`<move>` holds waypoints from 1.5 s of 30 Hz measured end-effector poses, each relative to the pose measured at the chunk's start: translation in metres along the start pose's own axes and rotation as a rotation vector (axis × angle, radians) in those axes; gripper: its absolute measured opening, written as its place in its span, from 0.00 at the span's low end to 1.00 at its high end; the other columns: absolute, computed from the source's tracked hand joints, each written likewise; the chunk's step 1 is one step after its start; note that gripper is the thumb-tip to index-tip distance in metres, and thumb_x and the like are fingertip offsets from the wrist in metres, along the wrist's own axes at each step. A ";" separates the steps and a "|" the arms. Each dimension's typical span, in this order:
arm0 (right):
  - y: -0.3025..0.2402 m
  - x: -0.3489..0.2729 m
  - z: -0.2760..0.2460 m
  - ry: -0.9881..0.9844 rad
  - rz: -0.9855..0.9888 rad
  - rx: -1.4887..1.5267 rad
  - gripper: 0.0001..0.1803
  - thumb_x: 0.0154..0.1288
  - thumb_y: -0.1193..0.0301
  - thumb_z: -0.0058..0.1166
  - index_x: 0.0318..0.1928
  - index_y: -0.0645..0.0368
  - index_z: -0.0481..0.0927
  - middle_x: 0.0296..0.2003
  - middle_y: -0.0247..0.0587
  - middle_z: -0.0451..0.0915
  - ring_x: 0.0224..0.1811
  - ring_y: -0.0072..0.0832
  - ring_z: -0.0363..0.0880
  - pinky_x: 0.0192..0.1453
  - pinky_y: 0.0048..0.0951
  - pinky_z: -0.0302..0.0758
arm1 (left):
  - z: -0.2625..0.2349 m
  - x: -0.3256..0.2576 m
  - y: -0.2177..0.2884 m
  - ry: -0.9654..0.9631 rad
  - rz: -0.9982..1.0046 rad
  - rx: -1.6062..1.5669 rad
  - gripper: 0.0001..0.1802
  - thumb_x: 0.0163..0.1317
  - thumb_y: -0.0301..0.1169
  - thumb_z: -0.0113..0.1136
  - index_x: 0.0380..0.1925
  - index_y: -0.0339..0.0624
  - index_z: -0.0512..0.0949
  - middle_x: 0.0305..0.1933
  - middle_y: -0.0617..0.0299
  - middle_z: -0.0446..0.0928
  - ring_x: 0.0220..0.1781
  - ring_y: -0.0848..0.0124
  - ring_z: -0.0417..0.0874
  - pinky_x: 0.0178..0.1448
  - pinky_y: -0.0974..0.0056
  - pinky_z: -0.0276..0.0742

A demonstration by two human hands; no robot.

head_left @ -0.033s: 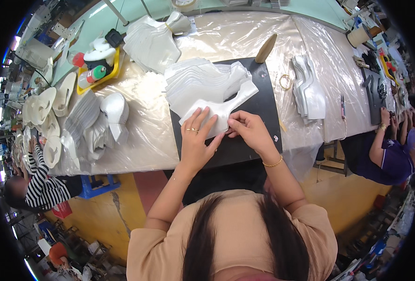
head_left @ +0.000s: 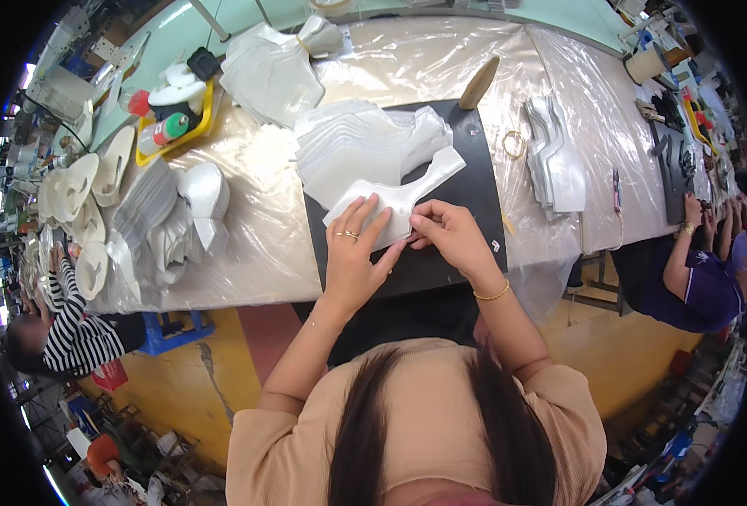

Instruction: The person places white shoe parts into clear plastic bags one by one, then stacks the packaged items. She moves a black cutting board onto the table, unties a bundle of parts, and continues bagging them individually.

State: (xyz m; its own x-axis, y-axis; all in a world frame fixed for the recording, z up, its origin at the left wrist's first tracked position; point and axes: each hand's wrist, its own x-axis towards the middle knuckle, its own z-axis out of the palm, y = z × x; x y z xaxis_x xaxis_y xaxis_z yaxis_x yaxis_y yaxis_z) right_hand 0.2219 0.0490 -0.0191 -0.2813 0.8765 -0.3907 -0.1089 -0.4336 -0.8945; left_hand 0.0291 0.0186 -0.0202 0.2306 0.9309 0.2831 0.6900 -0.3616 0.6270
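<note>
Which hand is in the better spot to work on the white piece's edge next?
Probably the right hand: it seems to pinch near the lower right corner of the white piece. The left hand lies over it, perhaps steadying it.

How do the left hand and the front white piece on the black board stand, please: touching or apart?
Touching: the head view shows fingertips of the left hand resting on the upper face of the front white piece.
</note>
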 end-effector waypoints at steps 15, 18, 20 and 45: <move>0.002 -0.028 0.011 -0.083 -0.179 -0.064 0.09 0.73 0.69 0.55 0.42 0.64 0.78 0.35 0.28 0.77 0.37 0.14 0.73 0.42 0.19 0.73 | -0.029 0.005 0.042 -0.051 -0.137 -0.182 0.17 0.56 0.30 0.72 0.44 0.34 0.83 0.52 0.51 0.82 0.48 0.57 0.84 0.51 0.60 0.80; -0.003 -0.030 0.015 -0.084 -0.244 -0.195 0.07 0.72 0.71 0.56 0.40 0.63 0.78 0.34 0.28 0.76 0.34 0.14 0.68 0.38 0.19 0.67 | -0.032 0.004 0.046 -0.074 -0.229 -0.260 0.15 0.58 0.27 0.70 0.43 0.32 0.83 0.48 0.51 0.83 0.44 0.60 0.86 0.45 0.63 0.82; -0.008 -0.032 0.015 -0.070 -0.320 -0.372 0.08 0.70 0.71 0.57 0.39 0.64 0.78 0.33 0.32 0.77 0.32 0.18 0.71 0.37 0.22 0.69 | -0.035 0.002 0.047 -0.089 -0.266 -0.317 0.13 0.59 0.26 0.68 0.44 0.32 0.82 0.45 0.52 0.83 0.42 0.62 0.87 0.42 0.65 0.83; 0.014 -0.029 -0.004 0.277 -0.276 -0.578 0.06 0.63 0.77 0.60 0.36 0.66 0.77 0.31 0.39 0.77 0.27 0.25 0.79 0.31 0.27 0.75 | 0.019 0.013 0.003 -0.179 -0.328 -0.328 0.06 0.57 0.25 0.63 0.29 0.32 0.79 0.33 0.55 0.76 0.32 0.63 0.82 0.37 0.62 0.78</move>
State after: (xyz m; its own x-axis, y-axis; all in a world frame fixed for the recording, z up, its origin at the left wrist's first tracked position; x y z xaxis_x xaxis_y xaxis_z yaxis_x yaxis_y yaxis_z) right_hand 0.2329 0.0185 -0.0209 -0.0542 0.9930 -0.1049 0.4055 -0.0742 -0.9111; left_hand 0.0474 0.0309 -0.0281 0.1716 0.9821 -0.0780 0.4999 -0.0186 0.8659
